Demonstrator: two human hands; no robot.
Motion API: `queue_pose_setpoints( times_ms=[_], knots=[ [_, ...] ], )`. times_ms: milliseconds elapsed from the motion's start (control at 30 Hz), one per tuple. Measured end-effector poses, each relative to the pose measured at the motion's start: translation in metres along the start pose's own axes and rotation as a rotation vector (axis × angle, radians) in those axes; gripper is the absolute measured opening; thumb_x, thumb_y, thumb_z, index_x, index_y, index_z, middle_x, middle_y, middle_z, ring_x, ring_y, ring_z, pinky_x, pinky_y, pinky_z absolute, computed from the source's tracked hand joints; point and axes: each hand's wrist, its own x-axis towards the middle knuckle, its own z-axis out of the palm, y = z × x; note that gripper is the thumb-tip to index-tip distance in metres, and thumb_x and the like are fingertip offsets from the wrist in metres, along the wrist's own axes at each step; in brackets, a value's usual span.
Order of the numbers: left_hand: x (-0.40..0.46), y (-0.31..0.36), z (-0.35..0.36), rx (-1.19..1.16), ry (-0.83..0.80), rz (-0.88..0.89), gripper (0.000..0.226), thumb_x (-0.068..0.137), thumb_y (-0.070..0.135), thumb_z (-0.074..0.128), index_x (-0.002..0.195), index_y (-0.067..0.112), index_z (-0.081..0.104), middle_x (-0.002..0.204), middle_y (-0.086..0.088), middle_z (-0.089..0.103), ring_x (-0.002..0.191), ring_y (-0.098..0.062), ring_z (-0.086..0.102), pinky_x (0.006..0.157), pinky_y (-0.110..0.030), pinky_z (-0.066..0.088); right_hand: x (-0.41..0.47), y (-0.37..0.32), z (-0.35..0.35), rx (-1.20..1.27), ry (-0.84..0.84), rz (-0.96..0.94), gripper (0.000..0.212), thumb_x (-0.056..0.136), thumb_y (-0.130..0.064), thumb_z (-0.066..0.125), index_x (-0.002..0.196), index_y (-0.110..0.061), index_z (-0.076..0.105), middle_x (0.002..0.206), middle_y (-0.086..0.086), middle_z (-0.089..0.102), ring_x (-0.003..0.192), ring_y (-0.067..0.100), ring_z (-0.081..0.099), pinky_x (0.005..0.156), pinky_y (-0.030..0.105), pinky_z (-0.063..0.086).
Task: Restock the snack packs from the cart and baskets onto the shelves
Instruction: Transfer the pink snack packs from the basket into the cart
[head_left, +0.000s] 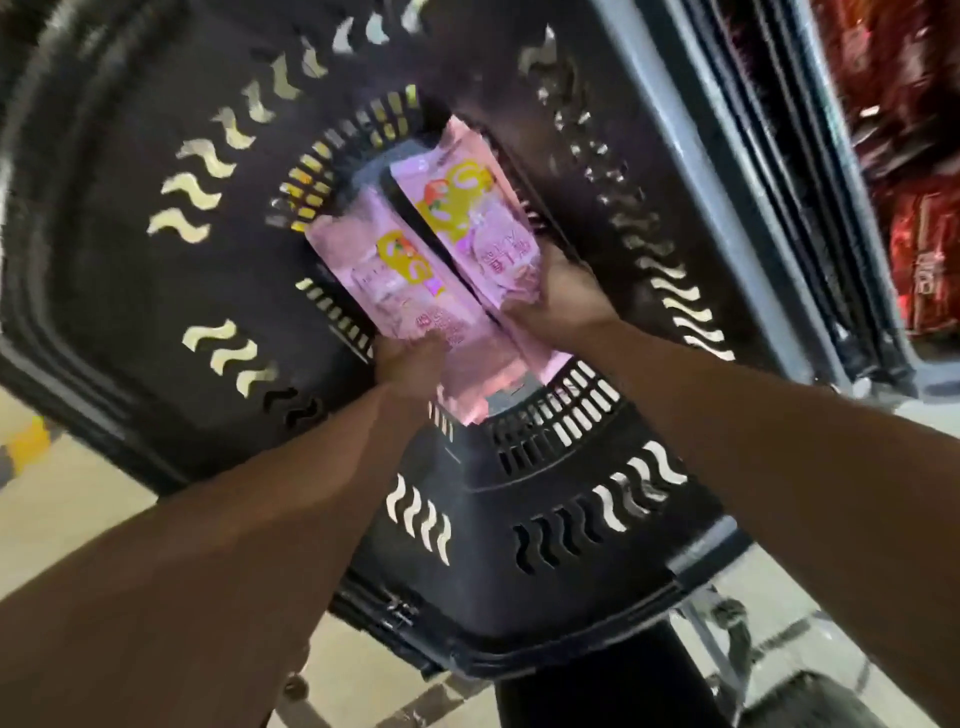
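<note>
Two pink snack packs lie side by side deep inside a black plastic cart basket (545, 519). My left hand (410, 364) grips the near end of the left pink pack (395, 280). My right hand (558, 293) holds the right pink pack (467, 208) along its right edge, fingers curled under it. Both forearms reach down into the basket from the bottom of the view. More pink wrapping shows below the packs near the basket floor.
The basket walls have wavy slots and a grid bottom. A grey shelf upright (727, 182) rises at the right, with red snack packs (919, 249) on the shelves beyond it. Tiled floor (67, 499) shows at lower left; a cart wheel (732, 618) sits at lower right.
</note>
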Motion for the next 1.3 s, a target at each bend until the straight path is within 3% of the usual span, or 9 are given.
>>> queue_pose_setpoints(
  times_ms=[133,200,300,467,600,800,900,1167,1300],
  knots=[
    [0.022,-0.004,0.001,0.218,-0.092,-0.032,0.041,0.093,0.014,0.066,0.13,-0.002,0.057,0.102,-0.012,0.061,0.068,-0.018,0.06,0.04,-0.018,0.049,0.015,0.01,0.017,-0.078,-0.06,0.057,0.074,0.085,-0.049,0.064,0.147,-0.018,0.039,0.135,0.015,0.063,0.124,0.035,0.06,0.104,0.04,0.048],
    [0.027,0.0,0.002,0.282,-0.138,-0.065,0.031,0.093,0.014,0.067,0.122,0.009,0.058,0.107,-0.013,0.062,0.081,-0.023,0.065,0.059,-0.026,0.056,0.017,0.012,0.024,-0.168,-0.044,0.073,0.071,0.09,-0.047,0.064,0.146,-0.012,0.036,0.139,0.019,0.058,0.13,0.037,0.054,0.108,0.04,0.042],
    [0.033,0.006,0.002,0.323,-0.112,-0.113,0.053,0.079,0.017,0.07,0.129,0.003,0.058,0.119,-0.014,0.066,0.106,-0.029,0.069,0.088,-0.044,0.061,0.009,0.014,0.026,-0.211,0.01,0.051,0.078,0.093,-0.044,0.061,0.155,-0.013,0.025,0.156,0.017,0.041,0.143,0.037,0.04,0.117,0.041,0.031],
    [0.029,0.003,-0.014,0.274,-0.124,-0.079,0.07,0.058,0.019,0.07,0.126,0.004,0.059,0.113,-0.017,0.072,0.088,-0.027,0.073,0.065,-0.034,0.059,-0.028,0.008,0.011,-0.265,-0.003,0.008,0.093,0.095,-0.047,0.062,0.164,-0.023,0.003,0.164,0.015,0.026,0.145,0.039,0.035,0.118,0.047,0.032],
    [-0.058,0.05,-0.039,0.567,-0.154,0.12,0.053,0.078,0.027,0.075,0.125,0.012,0.057,0.12,-0.006,0.068,0.106,-0.025,0.066,0.094,-0.033,0.053,-0.072,-0.012,-0.005,-0.314,0.072,0.034,0.084,0.096,-0.038,0.058,0.163,-0.015,0.013,0.159,0.02,0.029,0.139,0.042,0.04,0.116,0.049,0.033],
    [-0.181,0.102,-0.098,1.018,-0.155,0.448,0.07,0.076,0.058,0.061,0.137,0.025,0.051,0.13,-0.008,0.064,0.12,-0.036,0.06,0.095,-0.04,0.048,-0.172,-0.064,-0.043,-0.224,0.19,0.085,0.08,0.096,-0.04,0.055,0.162,-0.016,0.017,0.168,0.018,0.015,0.153,0.039,0.019,0.123,0.05,0.02],
    [-0.238,0.123,-0.135,1.253,-0.045,0.608,0.06,0.086,0.052,0.055,0.139,0.024,0.048,0.136,-0.009,0.058,0.127,-0.038,0.055,0.104,-0.051,0.046,-0.235,-0.092,-0.066,-0.211,0.207,0.07,0.077,0.099,-0.043,0.051,0.162,-0.015,0.016,0.167,0.019,0.016,0.152,0.042,0.018,0.122,0.052,0.018],
    [-0.405,0.169,-0.23,1.493,0.075,1.029,0.061,0.086,0.052,0.062,0.137,0.018,0.052,0.134,-0.014,0.055,0.126,-0.041,0.051,0.1,-0.053,0.043,-0.405,-0.156,-0.113,-0.135,0.287,0.116,0.076,0.097,-0.05,0.049,0.161,-0.016,0.025,0.168,0.019,0.018,0.151,0.048,0.019,0.121,0.061,0.019],
    [-0.456,0.178,-0.27,1.529,0.04,1.26,0.071,0.085,0.058,0.049,0.139,0.013,0.058,0.142,-0.024,0.052,0.124,-0.049,0.05,0.099,-0.061,0.045,-0.48,-0.187,-0.104,-0.056,0.416,0.129,0.071,0.092,-0.052,0.04,0.153,-0.017,0.045,0.161,0.02,0.035,0.145,0.052,0.034,0.114,0.066,0.034]
  ],
)
